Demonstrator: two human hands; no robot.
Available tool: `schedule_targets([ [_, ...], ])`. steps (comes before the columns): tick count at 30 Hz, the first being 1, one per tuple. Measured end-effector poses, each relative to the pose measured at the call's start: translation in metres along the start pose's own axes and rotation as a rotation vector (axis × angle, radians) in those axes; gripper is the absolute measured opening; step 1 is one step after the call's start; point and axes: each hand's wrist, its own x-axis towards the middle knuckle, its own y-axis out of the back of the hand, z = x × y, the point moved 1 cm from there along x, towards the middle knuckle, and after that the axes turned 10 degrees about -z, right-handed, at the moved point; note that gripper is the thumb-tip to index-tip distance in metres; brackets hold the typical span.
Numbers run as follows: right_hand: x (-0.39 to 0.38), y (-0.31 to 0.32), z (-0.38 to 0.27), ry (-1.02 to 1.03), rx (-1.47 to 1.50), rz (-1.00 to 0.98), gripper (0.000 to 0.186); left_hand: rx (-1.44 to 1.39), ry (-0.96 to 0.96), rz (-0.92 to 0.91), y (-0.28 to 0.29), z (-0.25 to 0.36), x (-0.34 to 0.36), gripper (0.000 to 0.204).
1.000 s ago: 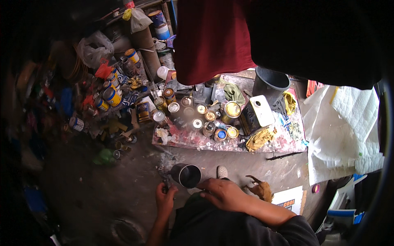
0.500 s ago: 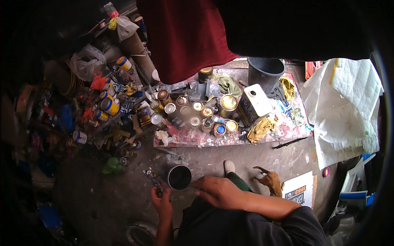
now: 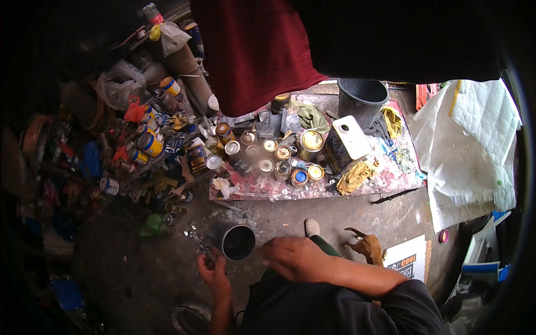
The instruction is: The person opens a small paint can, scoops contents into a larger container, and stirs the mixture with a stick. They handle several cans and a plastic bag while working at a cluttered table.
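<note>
In front of me my left hand (image 3: 213, 269) grips a shiny metal tool with small knobs, which looks like a spray gun (image 3: 196, 241). Close against it is a dark round cup (image 3: 238, 242) with its mouth open toward me; whether the two are joined is hard to see. My right hand (image 3: 298, 259) is just right of the cup's rim, back of the hand up. Its fingers point at the cup, but they are blurred, and anything between them is hidden.
Ahead is a low paint-stained table (image 3: 257, 190) with several jars and paint cans, a rectangular tin (image 3: 353, 138), rags and a black bucket (image 3: 363, 100). Cluttered cans (image 3: 149, 144) lie left. A brown dog (image 3: 368, 247) is near my right arm. Dark red cloth (image 3: 257, 56) hangs above.
My left hand has shifted a little to the left with the metal tool, and the cup has moved left too. The right hand stays nearly in place, its fingers slightly farther from the tool.
</note>
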Motion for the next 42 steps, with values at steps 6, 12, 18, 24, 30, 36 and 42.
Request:
schedule_targets([
  [6,0.012,0.025,0.006,0.138,-0.203,-0.054,0.039,-0.057,-0.021,0.034,0.005,0.005,0.002,0.040],
  [12,0.019,0.015,-0.001,0.044,-0.121,0.060,0.037,-0.048,-0.095,0.023,0.004,0.008,0.004,0.037],
  [18,0.009,0.005,-0.009,0.095,-0.012,-0.019,0.037,-0.088,-0.075,0.051,0.001,0.017,0.001,0.037],
  [24,0.028,0.022,0.000,0.141,-0.231,-0.030,0.039,-0.085,-0.076,0.032,0.012,0.016,0.002,0.038],
  [30,0.016,-0.016,-0.005,-0.197,0.132,0.033,0.026,0.020,-0.056,0.024,0.013,0.018,-0.001,0.035],
  [36,0.016,-0.015,-0.023,-0.248,0.204,0.039,0.020,-0.077,0.191,-0.062,0.041,-0.008,0.003,0.029],
  [42,0.017,-0.010,-0.044,-0.120,0.049,0.064,0.018,-0.350,0.414,-0.219,0.064,-0.062,0.007,0.025],
])
